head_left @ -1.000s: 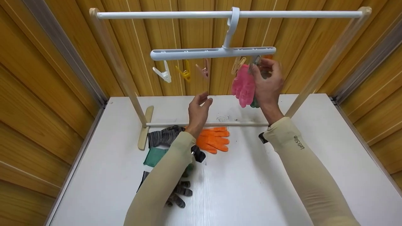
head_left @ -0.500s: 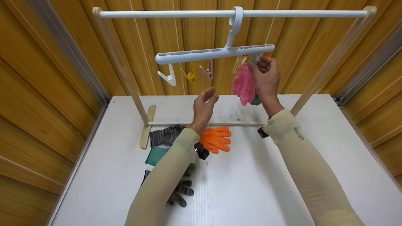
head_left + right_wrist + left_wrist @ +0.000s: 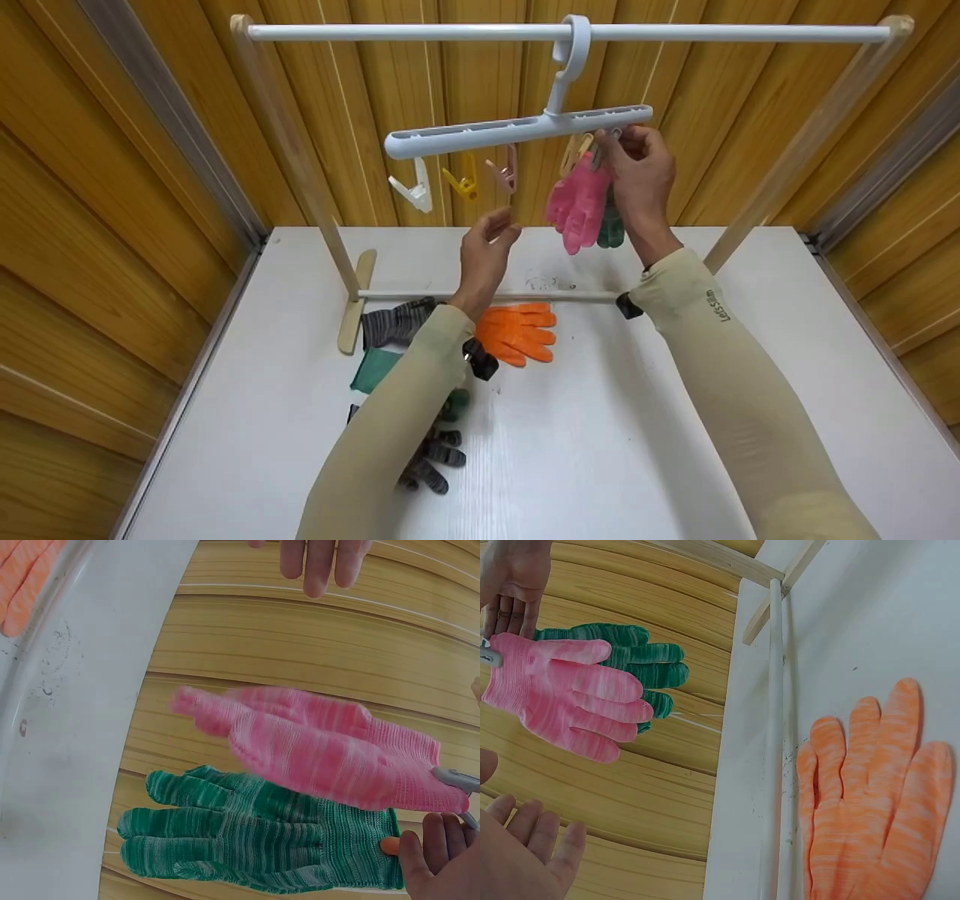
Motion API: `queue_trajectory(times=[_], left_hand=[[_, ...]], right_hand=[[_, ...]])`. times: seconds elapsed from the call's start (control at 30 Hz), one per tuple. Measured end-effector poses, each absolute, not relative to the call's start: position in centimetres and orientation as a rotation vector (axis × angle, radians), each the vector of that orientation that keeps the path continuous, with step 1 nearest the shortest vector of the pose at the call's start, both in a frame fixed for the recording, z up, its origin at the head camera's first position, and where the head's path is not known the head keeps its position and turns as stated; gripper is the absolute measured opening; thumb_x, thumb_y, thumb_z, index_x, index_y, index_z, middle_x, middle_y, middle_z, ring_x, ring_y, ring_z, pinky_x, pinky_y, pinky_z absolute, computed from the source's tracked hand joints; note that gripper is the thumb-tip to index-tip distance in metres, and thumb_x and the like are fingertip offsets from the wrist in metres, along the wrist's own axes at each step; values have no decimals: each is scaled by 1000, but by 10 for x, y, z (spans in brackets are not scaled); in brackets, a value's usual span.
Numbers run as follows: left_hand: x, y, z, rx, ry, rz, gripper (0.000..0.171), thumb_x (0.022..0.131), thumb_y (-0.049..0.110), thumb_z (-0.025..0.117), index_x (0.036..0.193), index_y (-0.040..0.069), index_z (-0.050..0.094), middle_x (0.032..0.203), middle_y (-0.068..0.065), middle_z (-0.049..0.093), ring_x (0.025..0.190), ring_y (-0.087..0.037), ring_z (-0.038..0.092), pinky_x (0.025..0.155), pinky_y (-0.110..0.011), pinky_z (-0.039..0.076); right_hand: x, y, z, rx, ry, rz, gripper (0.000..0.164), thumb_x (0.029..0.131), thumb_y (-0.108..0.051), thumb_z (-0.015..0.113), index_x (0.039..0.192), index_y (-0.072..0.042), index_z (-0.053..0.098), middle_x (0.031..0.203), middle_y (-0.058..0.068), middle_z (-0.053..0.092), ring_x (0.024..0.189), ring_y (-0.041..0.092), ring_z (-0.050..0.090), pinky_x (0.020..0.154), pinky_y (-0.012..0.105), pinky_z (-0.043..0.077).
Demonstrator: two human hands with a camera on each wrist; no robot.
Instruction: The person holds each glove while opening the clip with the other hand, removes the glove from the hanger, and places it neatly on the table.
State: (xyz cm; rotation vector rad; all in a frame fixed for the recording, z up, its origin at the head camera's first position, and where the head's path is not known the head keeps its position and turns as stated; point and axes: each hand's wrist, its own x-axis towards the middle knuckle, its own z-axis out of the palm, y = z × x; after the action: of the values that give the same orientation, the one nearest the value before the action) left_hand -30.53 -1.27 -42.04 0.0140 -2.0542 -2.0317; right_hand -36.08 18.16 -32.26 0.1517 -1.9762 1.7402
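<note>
My right hand [image 3: 645, 169] is at the right end of the white hanger [image 3: 517, 133], its thumb and fingers pinching the upper part of a grey clothespin [image 3: 596, 157]. A pink knitted glove [image 3: 577, 206] hangs from that clothespin by its cuff [image 3: 420, 780]. Just behind it hangs a green glove [image 3: 611, 225]; an orange clip tip [image 3: 390, 845] shows at its cuff beside my right fingers. My left hand [image 3: 487, 251] hovers below the hanger, fingers loosely bent, holding nothing. In the left wrist view, the left fingers [image 3: 536, 832] are apart from the pink glove.
White [image 3: 416, 187], yellow [image 3: 463, 180] and pink clothespins [image 3: 504, 174] dangle at left; a beige one [image 3: 574, 154] hangs beside the grey. The hanger hooks over a rack rail [image 3: 412, 32]. Orange [image 3: 517, 334], green [image 3: 375, 369] and grey gloves [image 3: 394, 322] lie on the white table [image 3: 555, 450].
My right hand has shifted slightly up at the grey clothespin. The pink glove has swung left, showing more of the green glove. The hanger's left end tilts lower; my left hand moved slightly right.
</note>
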Motion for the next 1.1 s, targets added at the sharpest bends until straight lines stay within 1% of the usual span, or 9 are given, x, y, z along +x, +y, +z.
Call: queue_trajectory(times=[0.27,0.5,0.63,0.77,0.83,1.0,1.1], left_hand=[[-306,-11,-417,11,-2041,-2044,36,108,20,65,143,10,63,136,-1,67,129,-17,60,108,-30,50],[-308,-8,-416,4,-2022,-2070,40,108,23,65,145,8,62,132,0,68,127,-18,61,108,-32,51],[-309,-6,-416,-10,-2012,-2074,40,109,22,65,145,7,62,133,-1,68,125,-16,61,107,-30,51],[-310,-4,-415,-24,-2000,-2085,37,108,21,65,143,8,63,132,-1,68,124,-16,61,107,-29,50],[-310,-3,-414,-19,-2005,-2087,37,108,23,65,143,9,63,133,-1,67,125,-15,61,107,-29,50],[-311,1,-411,-25,-2007,-2088,36,108,21,65,142,9,64,140,-8,66,126,-17,62,108,-30,50],[-313,3,-410,-25,-2011,-2078,36,108,20,66,142,9,64,139,-7,67,126,-16,63,107,-29,51]], right_hand=[[-358,184,-324,147,-2001,1715,41,100,-34,77,127,-6,67,115,7,67,105,19,60,95,31,56],[-354,183,-329,158,-1986,1719,38,99,-34,78,123,-6,68,111,7,67,102,20,60,93,30,57],[-352,183,-333,171,-1969,1733,36,98,-32,79,119,-5,69,108,7,67,100,20,61,88,28,56],[-351,183,-334,166,-1955,1752,33,97,-31,80,116,-5,71,105,7,67,97,19,60,83,27,55],[-349,183,-335,160,-1957,1757,34,97,-31,80,116,-5,71,104,7,67,97,19,61,83,28,55],[-345,181,-336,147,-1958,1779,36,97,-31,81,117,-4,71,105,7,67,97,20,61,83,28,55],[-343,180,-336,148,-1957,1786,38,96,-32,82,117,-2,71,104,7,67,96,19,60,81,27,54]])
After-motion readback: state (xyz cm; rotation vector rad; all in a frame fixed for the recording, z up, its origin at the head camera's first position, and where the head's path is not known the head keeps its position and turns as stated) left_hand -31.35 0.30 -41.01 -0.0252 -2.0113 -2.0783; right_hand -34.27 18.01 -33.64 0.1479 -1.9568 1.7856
